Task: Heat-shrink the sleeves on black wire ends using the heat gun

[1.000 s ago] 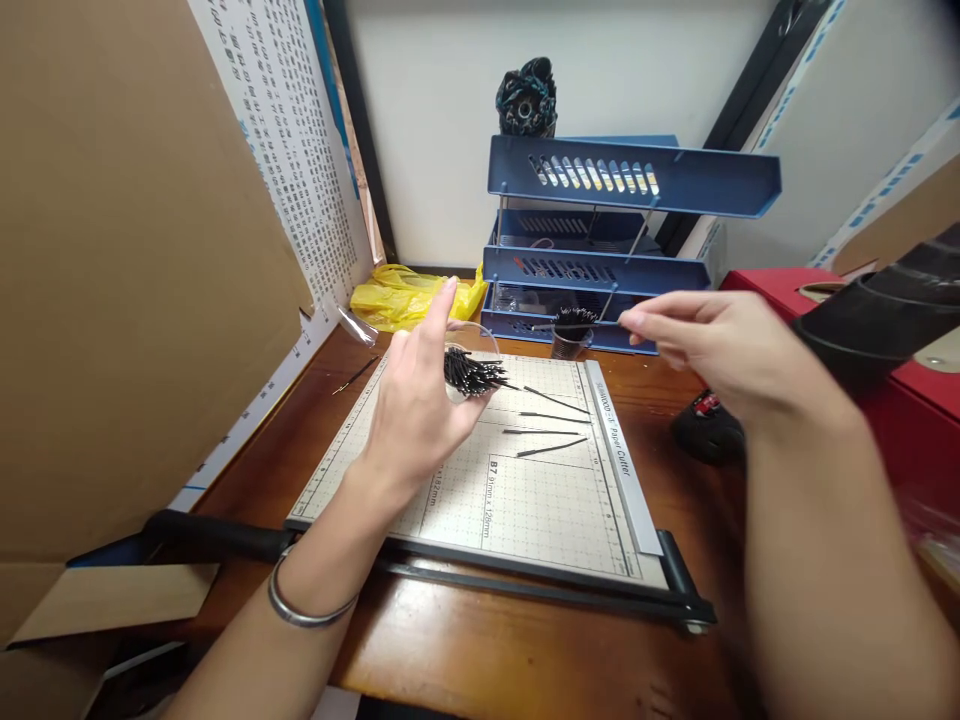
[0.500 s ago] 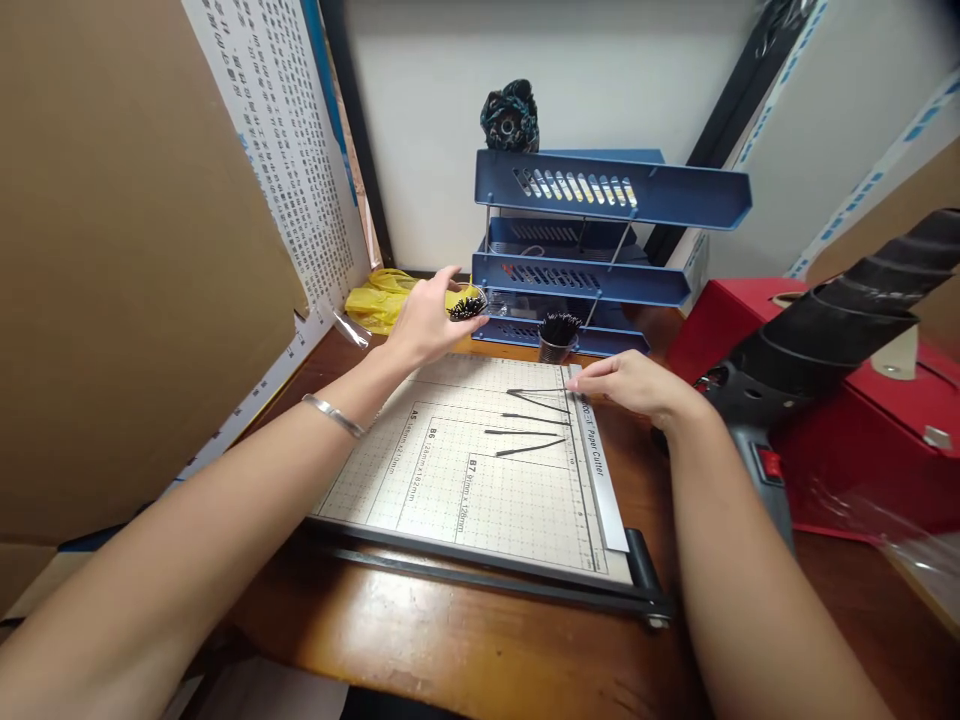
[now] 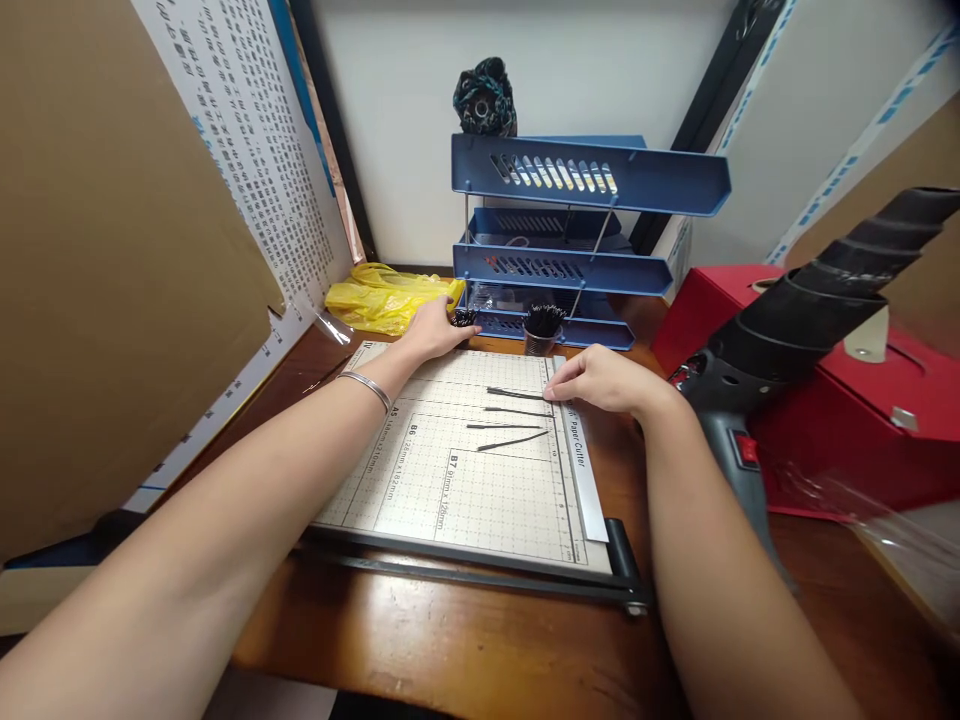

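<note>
The left hand (image 3: 435, 330) holds a black bundle (image 3: 464, 318); the right hand (image 3: 600, 380) pinches a strip (image 3: 519, 393), now lowered, joining the cutter's (image 3: 480, 510) row.

A slim, shiny silver bangle (image 3: 368, 382) circles the bare left wrist (image 3: 399, 362).

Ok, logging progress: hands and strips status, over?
Left hand around black bundle. Right hand pinching a black strip. Other strips on paper cutter. Nothing visibly blocking.

A bunch of black strips (image 3: 464, 318) is partly hidden by the left fingers (image 3: 456, 336), the tip of the farthest strip (image 3: 516, 393) by the right fingers (image 3: 570, 376). Both arms (image 3: 255, 500) are cropped; the printed characters (image 3: 225, 130) are blurred.
</note>
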